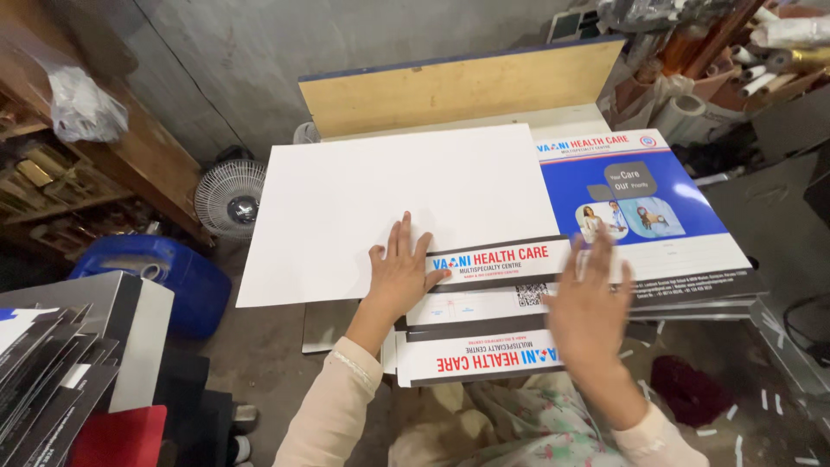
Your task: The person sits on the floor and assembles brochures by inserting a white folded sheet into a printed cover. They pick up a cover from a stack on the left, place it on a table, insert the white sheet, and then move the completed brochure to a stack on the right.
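Worktop [450,91]: wooden board, stacked with printed sheets. Large white sheet [389,207] lay flat on top, left side overhanging; looked stiff, light, slick, best taken by its edges. Blue-and-white poster [640,195] lay just right of it; red-lettered strips [484,359] below. Left hand [399,275] pressed flat, fingers spread, gripping nothing. Right hand [590,303] hovered open, blurred, empty.

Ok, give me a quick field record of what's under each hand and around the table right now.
left hand: flat, palm down on the large blank white sheet
right hand: open, blurred, over the stack of printed blue-and-white cards; contact unclear
front edge: red-lettered white printed strips overlapping
behind: bare wooden board leaning
floor left: small white fan, blue plastic drum
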